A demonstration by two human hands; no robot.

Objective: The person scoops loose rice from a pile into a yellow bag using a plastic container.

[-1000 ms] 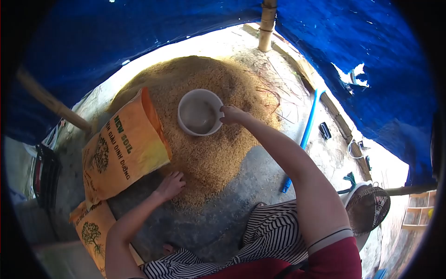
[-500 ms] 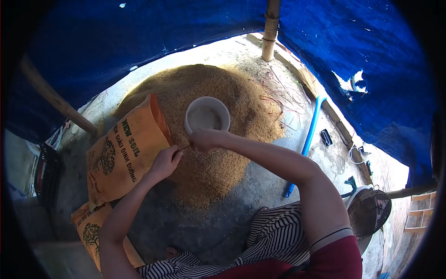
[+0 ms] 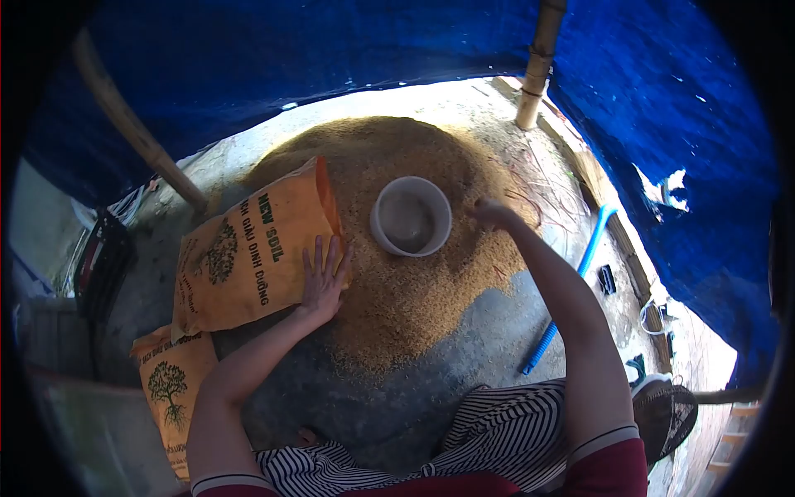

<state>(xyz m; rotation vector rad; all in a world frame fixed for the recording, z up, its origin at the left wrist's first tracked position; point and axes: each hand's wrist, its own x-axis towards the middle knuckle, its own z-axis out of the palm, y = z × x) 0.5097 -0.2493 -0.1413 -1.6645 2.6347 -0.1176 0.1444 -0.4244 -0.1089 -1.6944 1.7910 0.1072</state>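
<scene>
My left hand (image 3: 325, 286) lies with fingers spread against the side of an orange bag (image 3: 236, 261) printed "NEW SOIL". The bag leans over, its open mouth toward the pile. A white bucket (image 3: 383, 232) stands on a mound of loose tan husks (image 3: 389, 319); its inside looks pale. To the bucket's right, my right hand (image 3: 494, 215) is over the mound with its fingers curled together. Whatever those fingers may hold is too small to make out.
A second orange bag (image 3: 170, 389) lies near the left. Thin reddish strings (image 3: 538, 195) are strewn at the mound's right edge. A blue hose (image 3: 592, 244), bamboo poles (image 3: 538, 70) and a blue tarp (image 3: 331, 41) surround the spot. A woven hat (image 3: 667, 418) is at right.
My hands have parted from around a thin strand. The left now rests open on the bag; the right has swung right, past the bucket. The view has shifted too.
</scene>
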